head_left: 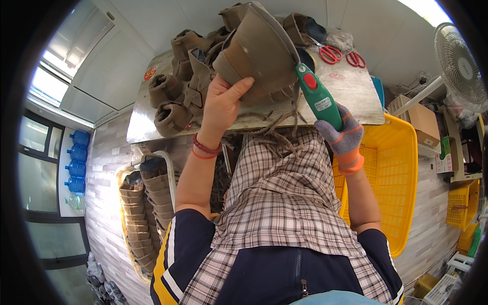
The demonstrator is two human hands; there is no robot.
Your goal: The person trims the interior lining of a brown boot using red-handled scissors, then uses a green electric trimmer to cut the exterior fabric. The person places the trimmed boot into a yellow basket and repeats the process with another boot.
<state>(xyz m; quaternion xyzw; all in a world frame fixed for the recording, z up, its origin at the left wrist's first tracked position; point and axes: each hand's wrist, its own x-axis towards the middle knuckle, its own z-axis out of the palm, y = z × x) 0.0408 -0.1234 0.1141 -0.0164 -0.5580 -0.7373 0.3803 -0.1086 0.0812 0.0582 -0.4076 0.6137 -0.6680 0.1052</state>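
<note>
My bare left hand (223, 99) grips a brown boot upper (268, 53) from below, thumb pressed on its outside, and holds it up over the table. In my right hand (343, 138), which wears a grey and orange glove, is a green handheld electric cutter (319, 96) with a red button. The cutter's front end meets the right edge of the upper; its blade is too small to make out. Thin brown trimmed strips (277, 129) hang under the upper, down onto my checked apron (284, 188).
More brown uppers (165, 86) crowd the table (145, 119) to the left and behind. Two red-handled scissors (330, 54) lie at the back right. A basket of stacked uppers (138, 218) stands at left, a yellow crate (401, 188) at right, and a fan (460, 66) beyond.
</note>
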